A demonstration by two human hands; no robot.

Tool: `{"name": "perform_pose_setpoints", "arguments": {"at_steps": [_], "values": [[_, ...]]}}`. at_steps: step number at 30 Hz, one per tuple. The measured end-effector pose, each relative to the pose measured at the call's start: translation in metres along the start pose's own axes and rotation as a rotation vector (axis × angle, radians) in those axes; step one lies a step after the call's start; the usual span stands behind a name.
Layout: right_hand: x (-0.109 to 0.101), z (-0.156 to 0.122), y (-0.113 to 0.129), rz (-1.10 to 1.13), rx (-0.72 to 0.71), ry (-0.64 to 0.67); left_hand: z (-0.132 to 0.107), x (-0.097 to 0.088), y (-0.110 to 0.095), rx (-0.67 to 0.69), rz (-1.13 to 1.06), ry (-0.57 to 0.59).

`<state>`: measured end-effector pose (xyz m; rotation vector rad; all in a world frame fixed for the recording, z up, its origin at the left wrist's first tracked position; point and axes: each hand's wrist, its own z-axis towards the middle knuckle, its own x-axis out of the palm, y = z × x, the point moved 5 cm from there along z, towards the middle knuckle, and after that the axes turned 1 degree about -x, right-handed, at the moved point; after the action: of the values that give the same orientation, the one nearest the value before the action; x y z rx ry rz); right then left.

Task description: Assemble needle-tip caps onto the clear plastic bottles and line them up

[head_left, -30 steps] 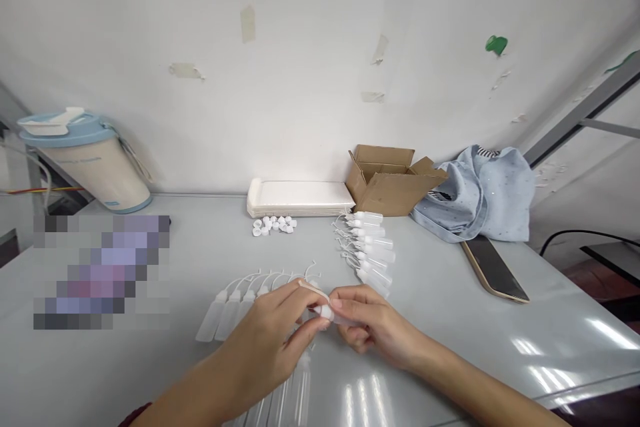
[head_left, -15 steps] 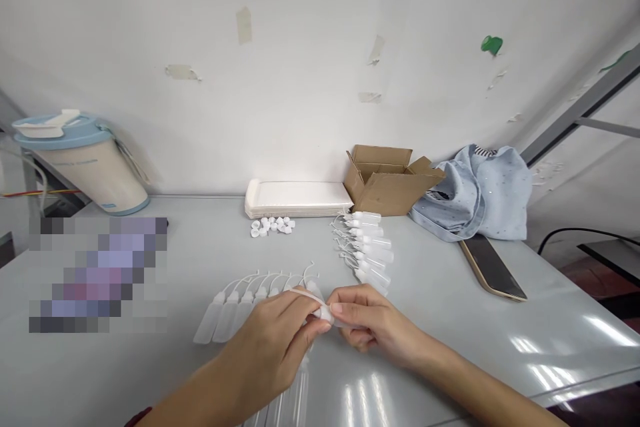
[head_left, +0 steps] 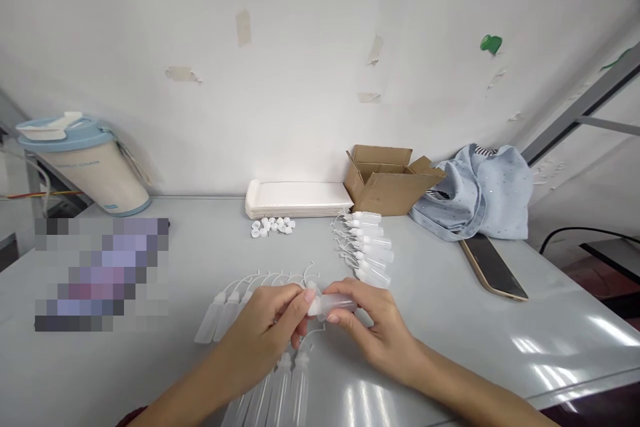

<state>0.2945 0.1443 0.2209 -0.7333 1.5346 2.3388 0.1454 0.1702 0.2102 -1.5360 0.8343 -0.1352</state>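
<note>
Between my two hands lies a small translucent squeeze bottle [head_left: 338, 303], held on its side. The fingers of my right hand [head_left: 385, 328] wrap its body. My left hand [head_left: 267, 323] pinches the white cap end with thumb and fingers, hiding part of it. Behind and left of my left hand is a row of similar bottles [head_left: 211, 321] with thin tethered stems. More of these bottles [head_left: 280, 390] lie below my hands near the front, partly covered by my left hand. A further stack of bottles [head_left: 374, 259] rests beyond my right hand.
Loose white caps [head_left: 273, 227] sit before a stack of white trays [head_left: 305, 195]. Along the wall stand an open cardboard box [head_left: 400, 190], a light blue cloth bag [head_left: 500, 193] and a tumbler [head_left: 107, 173]. A phone [head_left: 495, 270] lies right; a pixelated item [head_left: 103, 273] lies left.
My left hand has turned and its thumb now presses on the cap end. My right hand has opened its hold wider around the bottle's body, which now shows more. The front bottles are less covered.
</note>
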Motion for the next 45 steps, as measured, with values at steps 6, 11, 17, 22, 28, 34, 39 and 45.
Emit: {"name": "perform_pose_setpoints", "arguments": {"at_steps": [6,11,17,22,28,34,39,45], "values": [[0.003,-0.002,0.006,-0.026,-0.104,0.006,-0.003,0.002,-0.005,0.254,0.277,-0.157],[0.004,-0.002,-0.001,0.060,0.052,0.028,-0.005,0.006,-0.005,0.465,0.374,-0.224],[0.007,-0.004,-0.013,0.287,0.204,0.040,-0.007,0.005,-0.005,0.521,0.395,-0.265],[0.015,-0.003,-0.021,0.586,0.392,0.098,-0.015,0.008,-0.010,0.734,0.646,-0.288],[0.017,0.000,-0.021,0.690,0.451,0.116,-0.011,0.003,-0.010,0.626,0.500,-0.266],[0.003,0.001,-0.004,0.217,0.088,0.024,-0.004,-0.004,-0.013,0.336,0.169,-0.201],[0.001,-0.003,0.006,0.053,-0.116,-0.019,-0.002,-0.006,-0.007,0.118,-0.005,-0.094],[-0.001,-0.003,0.007,0.054,-0.135,-0.052,-0.002,0.000,-0.003,0.115,0.018,0.018]]}}
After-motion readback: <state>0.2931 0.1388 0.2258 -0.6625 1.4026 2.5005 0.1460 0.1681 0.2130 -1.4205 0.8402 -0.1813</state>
